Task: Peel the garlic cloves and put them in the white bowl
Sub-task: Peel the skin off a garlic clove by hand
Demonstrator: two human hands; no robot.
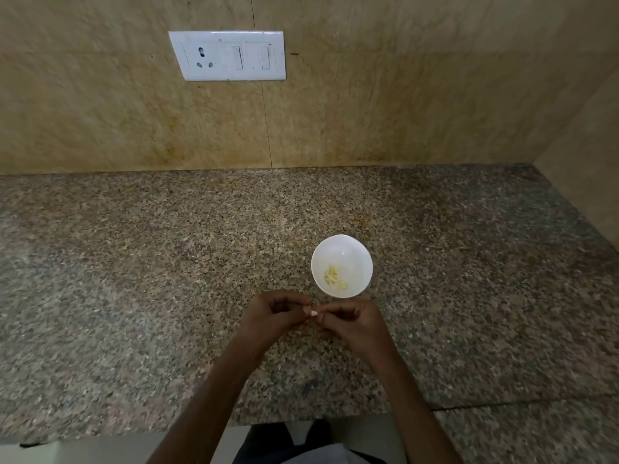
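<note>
The person holds both hands together just above the speckled brown granite bench (167,279). The left hand (271,316) and the right hand (351,321) pinch one small pale garlic clove (314,312) between their fingertips, I think to pull its skin away. The round white bowl (355,249) stands at one o'clock of the hands, close for dropping, with some yellowish peeled cloves (333,276) inside.

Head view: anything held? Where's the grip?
A garlic clove, pinched between the fingertips of both hands: left hand on its left side, right hand on its right. Only its pale middle shows.
</note>
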